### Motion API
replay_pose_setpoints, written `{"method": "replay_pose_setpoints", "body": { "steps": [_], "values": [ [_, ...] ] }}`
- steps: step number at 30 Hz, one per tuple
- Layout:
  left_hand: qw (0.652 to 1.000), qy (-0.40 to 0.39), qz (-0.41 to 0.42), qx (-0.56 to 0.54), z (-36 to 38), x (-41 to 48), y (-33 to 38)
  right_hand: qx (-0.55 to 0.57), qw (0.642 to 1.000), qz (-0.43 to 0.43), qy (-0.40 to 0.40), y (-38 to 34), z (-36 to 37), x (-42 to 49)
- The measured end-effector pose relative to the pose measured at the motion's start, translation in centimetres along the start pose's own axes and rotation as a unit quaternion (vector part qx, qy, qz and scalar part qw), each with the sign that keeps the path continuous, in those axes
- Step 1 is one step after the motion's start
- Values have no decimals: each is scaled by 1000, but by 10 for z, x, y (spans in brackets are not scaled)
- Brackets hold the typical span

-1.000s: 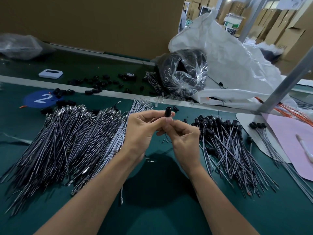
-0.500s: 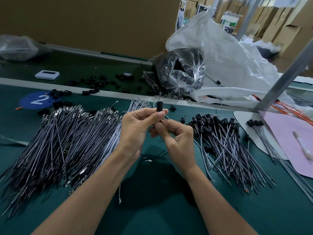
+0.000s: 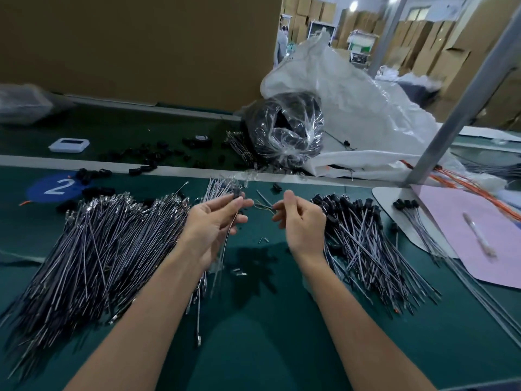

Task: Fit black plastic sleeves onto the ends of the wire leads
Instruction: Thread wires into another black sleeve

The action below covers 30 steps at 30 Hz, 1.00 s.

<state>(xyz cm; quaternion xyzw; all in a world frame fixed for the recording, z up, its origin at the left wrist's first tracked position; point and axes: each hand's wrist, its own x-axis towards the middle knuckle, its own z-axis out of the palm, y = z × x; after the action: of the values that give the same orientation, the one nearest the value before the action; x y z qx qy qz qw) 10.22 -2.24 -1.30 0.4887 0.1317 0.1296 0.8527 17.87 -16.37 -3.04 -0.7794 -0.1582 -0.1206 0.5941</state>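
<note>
Pinched by left hand (image 3: 211,224): wire lead (image 3: 227,241), gripped near black sleeve (image 3: 237,195), long axis hanging downward. Just apart rightward, right hand (image 3: 304,224) curled; contents cannot be told.

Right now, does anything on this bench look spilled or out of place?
Yes. Black sleeves lie scattered over the far belt and the rail, some beside the blue 2 sticker. A few small metal bits lie loose on the green mat between the forearms.
</note>
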Motion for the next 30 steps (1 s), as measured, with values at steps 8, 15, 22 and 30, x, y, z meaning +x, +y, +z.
{"method": "replay_pose_setpoints", "body": {
  "steps": [8, 15, 22, 30],
  "values": [
    [999, -4, 15, 45, 7, 4, -5, -335, 914, -77, -216, -1, 47, 90],
    [996, 1, 32, 84, 6, 2, -6, -428, 862, -122, -241, 4, 74, 110],
    [994, 12, 58, 90, 4, 4, -7, -259, 949, -67, -165, -8, 52, 102],
    [978, -8, 105, 178, 9, 1, -11, 10, 983, -45, -177, -16, -8, 28]
  ]
}}
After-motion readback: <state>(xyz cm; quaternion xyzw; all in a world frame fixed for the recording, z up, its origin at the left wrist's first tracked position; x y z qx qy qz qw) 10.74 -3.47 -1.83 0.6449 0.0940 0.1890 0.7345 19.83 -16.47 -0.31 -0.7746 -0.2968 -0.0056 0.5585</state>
